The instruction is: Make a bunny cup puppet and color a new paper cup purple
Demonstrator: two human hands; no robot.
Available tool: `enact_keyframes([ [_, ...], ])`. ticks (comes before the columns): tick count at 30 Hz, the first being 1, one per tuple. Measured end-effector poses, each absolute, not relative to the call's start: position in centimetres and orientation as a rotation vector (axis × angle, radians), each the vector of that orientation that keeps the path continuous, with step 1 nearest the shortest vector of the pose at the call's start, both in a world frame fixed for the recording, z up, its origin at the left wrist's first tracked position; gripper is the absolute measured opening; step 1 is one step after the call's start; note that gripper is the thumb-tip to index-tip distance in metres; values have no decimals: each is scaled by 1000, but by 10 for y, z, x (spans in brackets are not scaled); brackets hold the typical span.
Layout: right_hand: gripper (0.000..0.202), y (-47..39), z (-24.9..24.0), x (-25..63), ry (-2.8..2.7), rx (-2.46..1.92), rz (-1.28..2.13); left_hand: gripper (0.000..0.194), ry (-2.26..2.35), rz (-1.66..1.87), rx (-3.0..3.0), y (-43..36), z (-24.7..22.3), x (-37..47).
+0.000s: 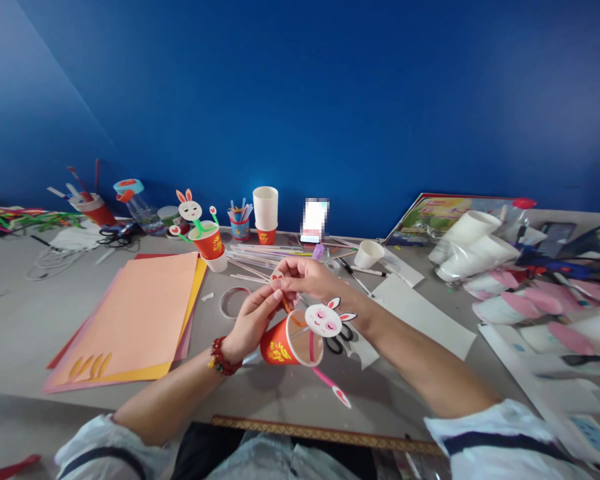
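Note:
My left hand [254, 315] and my right hand [311, 276] meet above a red paper cup [278, 345], which lies tilted with its mouth to the right. Between their closed fingertips is a small white paper oval with a red heart [277, 275], at the upper end of an orange pipe cleaner [287, 305] that rises from the cup. A paper rabbit face [325, 320] sticks out past the cup's rim. From the cup's lower side runs a pink pipe cleaner [324, 377], ending in another heart oval [341, 397]. Fingers partly hide the join.
A finished-looking rabbit cup [208, 241] stands back left, near stacked paper cups [266, 208]. Coloured paper sheets [145, 307] lie left, and a tape roll [233, 303] sits nearby. Black-handled scissors [336, 344] lie behind the rabbit face. White paper [413, 313] and bagged cups [473, 247] are right.

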State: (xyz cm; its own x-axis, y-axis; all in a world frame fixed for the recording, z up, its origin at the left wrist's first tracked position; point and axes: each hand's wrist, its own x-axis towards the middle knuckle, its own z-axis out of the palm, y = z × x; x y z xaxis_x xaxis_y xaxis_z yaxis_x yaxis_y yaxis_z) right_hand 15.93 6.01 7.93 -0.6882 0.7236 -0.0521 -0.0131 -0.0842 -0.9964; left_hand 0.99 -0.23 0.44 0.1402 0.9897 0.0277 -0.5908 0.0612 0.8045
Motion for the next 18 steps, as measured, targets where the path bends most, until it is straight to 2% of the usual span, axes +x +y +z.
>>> enact_keyframes([
  [5, 26, 58, 79, 155, -1665, -778, 1785, 27, 660, 1323, 809, -3, 3, 10],
  [18, 42, 62, 72, 160, -1789, -798, 1672, 27, 670, 1383, 708, 1, -3, 10],
])
